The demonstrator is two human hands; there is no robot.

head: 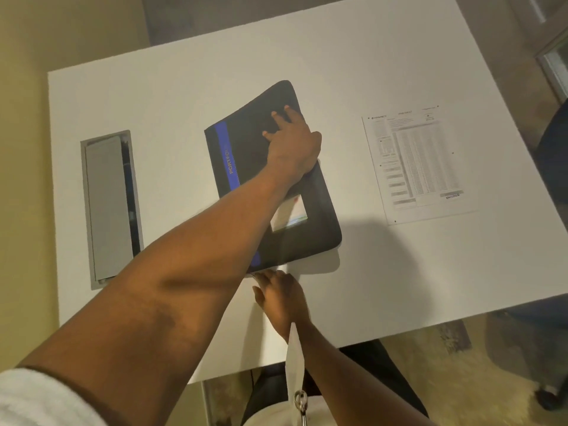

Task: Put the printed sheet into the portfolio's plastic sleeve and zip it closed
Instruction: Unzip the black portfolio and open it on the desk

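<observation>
Your left hand (292,144) flat on the closed black portfolio (252,118), fingers spread and pressing its cover, your right hand (281,298) at the portfolio's near edge, fingertips blurred so its grip cannot be told, printed sheet (415,164) lying flat to the right, apart from the portfolio, on the white table (399,272).

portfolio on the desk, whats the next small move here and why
Probably unzip it: the portfolio lies closed, the left hand presses flat on its cover, and the right hand is at its near edge, where a zip pull may sit, though none shows. The printed sheet lies apart on the white table, so opening comes first.
</observation>
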